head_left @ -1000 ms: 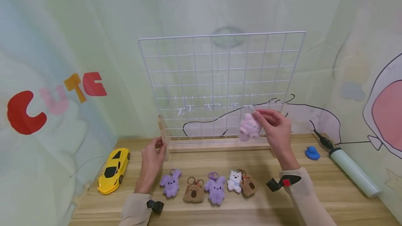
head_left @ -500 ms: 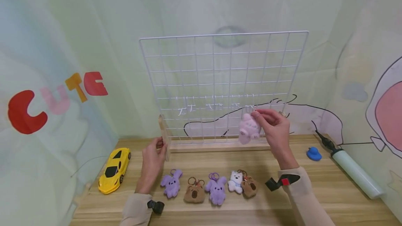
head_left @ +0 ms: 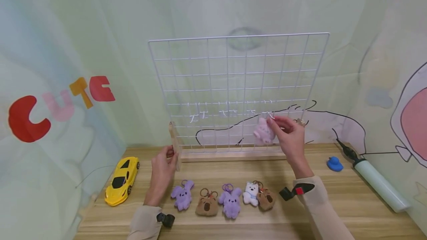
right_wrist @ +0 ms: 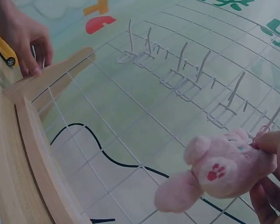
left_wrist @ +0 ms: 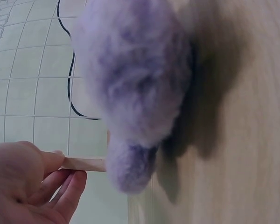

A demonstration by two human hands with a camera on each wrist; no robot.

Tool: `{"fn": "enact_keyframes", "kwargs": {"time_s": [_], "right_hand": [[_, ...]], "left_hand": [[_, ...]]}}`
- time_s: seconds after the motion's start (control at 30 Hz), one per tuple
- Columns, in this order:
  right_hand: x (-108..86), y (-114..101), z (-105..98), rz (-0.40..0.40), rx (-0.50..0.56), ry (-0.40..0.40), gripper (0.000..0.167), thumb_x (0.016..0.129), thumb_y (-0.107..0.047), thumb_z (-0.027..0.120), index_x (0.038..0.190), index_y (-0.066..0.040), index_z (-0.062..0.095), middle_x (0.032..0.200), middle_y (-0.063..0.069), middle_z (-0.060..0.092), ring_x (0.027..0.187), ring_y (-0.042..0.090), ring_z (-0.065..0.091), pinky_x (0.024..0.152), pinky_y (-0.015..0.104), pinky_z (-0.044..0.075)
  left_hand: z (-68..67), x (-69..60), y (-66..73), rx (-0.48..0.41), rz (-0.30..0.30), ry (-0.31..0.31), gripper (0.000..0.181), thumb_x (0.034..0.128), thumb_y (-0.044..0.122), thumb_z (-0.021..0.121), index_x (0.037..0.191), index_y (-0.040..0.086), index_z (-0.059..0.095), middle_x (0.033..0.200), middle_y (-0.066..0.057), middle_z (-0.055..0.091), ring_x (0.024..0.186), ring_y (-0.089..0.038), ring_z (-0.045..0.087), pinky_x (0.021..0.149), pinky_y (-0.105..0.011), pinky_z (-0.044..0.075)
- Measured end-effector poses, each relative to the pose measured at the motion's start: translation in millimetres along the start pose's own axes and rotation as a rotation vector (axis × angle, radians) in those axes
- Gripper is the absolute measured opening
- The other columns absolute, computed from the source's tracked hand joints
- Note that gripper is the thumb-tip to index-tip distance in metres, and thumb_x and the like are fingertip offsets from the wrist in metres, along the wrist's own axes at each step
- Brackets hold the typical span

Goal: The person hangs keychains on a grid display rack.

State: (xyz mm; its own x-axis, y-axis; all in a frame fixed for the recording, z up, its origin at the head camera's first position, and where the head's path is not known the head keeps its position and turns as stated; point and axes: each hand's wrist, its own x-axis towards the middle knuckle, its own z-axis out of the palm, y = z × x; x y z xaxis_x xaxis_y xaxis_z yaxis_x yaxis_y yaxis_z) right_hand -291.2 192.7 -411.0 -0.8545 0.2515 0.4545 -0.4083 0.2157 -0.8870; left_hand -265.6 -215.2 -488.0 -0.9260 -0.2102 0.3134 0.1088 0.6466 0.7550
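My right hand (head_left: 291,136) pinches a pink plush keychain (head_left: 264,132) near its ring, in front of the white wire grid rack (head_left: 237,73). In the right wrist view the keychain's ring (right_wrist: 259,135) lies at the rightmost white hook (right_wrist: 276,114); whether it is around the hook I cannot tell. My left hand (head_left: 163,166) grips the rack's wooden side foot (head_left: 174,145) between thumb and fingers. A purple plush (left_wrist: 135,70) fills much of the left wrist view, close to the camera.
Along the front lie purple plush keychains (head_left: 230,203), brown ones (head_left: 207,205) and a white bear (head_left: 250,194). A yellow toy car (head_left: 122,180) stands at left. A blue rubber duck (head_left: 334,163) and a pale green pump (head_left: 380,184) lie at right.
The right hand has shifted slightly left relative to the rack, and the pink keychain has swung and risen a little. The left hand keeps its hold on the wooden foot.
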Motion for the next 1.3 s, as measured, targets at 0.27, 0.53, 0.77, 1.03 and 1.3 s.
{"fn": "enact_keyframes", "kwargs": {"time_s": [0.27,0.53,0.77,1.03,1.3], "right_hand": [[2.9,2,5,0.011,-0.062,0.066,0.034,0.097,-0.04,0.084,0.117,-0.013,0.08,0.102,-0.007,0.08,0.088,0.007,0.07,0.068,0.011,0.055],[-1.7,1,-1,-0.106,-0.091,0.159,0.028,0.1,-0.028,0.081,0.121,-0.01,0.079,0.112,0.002,0.077,0.097,0.004,0.067,0.08,0.011,0.055],[-17.2,-1,-15,-0.234,-0.12,0.182,0.021,0.103,-0.019,0.077,0.119,-0.006,0.077,0.109,-0.004,0.074,0.099,0.005,0.064,0.083,0.011,0.054],[-43.7,12,-25,-0.318,-0.215,-0.155,0.015,0.099,-0.002,0.078,0.113,-0.006,0.079,0.107,0.01,0.08,0.097,-0.003,0.068,0.087,0.006,0.059],[-62.8,41,-32,-0.211,-0.353,-0.492,0.013,0.101,-0.013,0.079,0.114,-0.013,0.081,0.107,-0.002,0.082,0.096,0.007,0.074,0.087,0.023,0.067]], "left_hand": [[-0.3,1.8,-1.2,0.012,0.019,0.016,0.031,0.1069,0.006,0.068,0.135,-0.006,0.064,0.126,-0.027,0.075,0.115,-0.041,0.076,0.094,-0.052,0.068],[0.8,1.2,-0.4,0.008,0.012,0.011,0.03,0.1071,0.006,0.067,0.135,-0.006,0.064,0.126,-0.027,0.075,0.116,-0.041,0.076,0.094,-0.051,0.069],[0.6,0.5,-0.1,0.004,0.013,0.011,0.032,0.1077,0.007,0.066,0.137,-0.006,0.063,0.127,-0.027,0.074,0.116,-0.041,0.076,0.096,-0.051,0.068],[-2.6,1.5,-1.2,0.006,0.02,0.016,0.032,0.1081,0.006,0.065,0.138,-0.006,0.062,0.128,-0.028,0.073,0.118,-0.042,0.075,0.096,-0.052,0.068],[0.1,0.8,-2.6,-0.01,0.04,0.017,0.031,0.1063,0.004,0.067,0.135,-0.007,0.064,0.126,-0.028,0.075,0.116,-0.041,0.076,0.095,-0.051,0.068]]}}
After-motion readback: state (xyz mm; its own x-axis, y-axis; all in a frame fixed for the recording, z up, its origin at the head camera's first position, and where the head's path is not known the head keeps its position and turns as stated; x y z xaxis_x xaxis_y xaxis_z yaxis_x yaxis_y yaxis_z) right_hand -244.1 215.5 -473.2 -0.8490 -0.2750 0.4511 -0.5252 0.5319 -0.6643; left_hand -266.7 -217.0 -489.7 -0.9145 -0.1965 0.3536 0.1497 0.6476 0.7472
